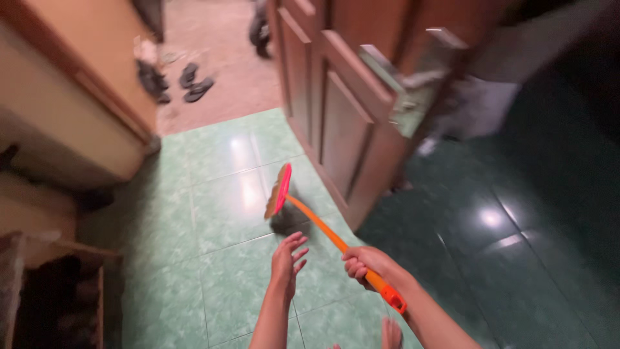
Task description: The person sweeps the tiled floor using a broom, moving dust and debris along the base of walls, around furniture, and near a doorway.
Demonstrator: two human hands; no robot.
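1. The right hand (pixel 363 261) is closed around the orange handle of a broom (pixel 323 226), low down near the red end cap. That grip is a full fist, holding the handle slantwise.
2. The left hand (pixel 287 258) is free: its grip is wide, fingers spread, palm down, just beside the handle but not touching it.
3. The broom head, red-backed with pale bristles, rests on the green tiled floor (pixel 213 213) just short of the edge of the open wooden door (pixel 336 123), and close to the threshold where green tile meets a rougher, paler floor outside.
4. As to progress, judging from the floor alone: the glossy green tiles near the broom show no visible dust heap or litter, so sweeping looks well advanced here; the picture is motion-blurred, so fine dirt cannot be ruled out. The darker tiles (pixel 516 232) behind the door cannot be judged either.
5. Counts: one broom; two hands of the person; part of one bare foot (pixel 391 333) at the bottom edge; one wooden door with one metal handle (pixel 413 58).
6. Outside the threshold lie dark sandals (pixel 187 81), about four, though blur makes the number uncertain.
7. A dark wooden box (pixel 58 297) stands at lower left, and a cream wall (pixel 64 123) at upper left.
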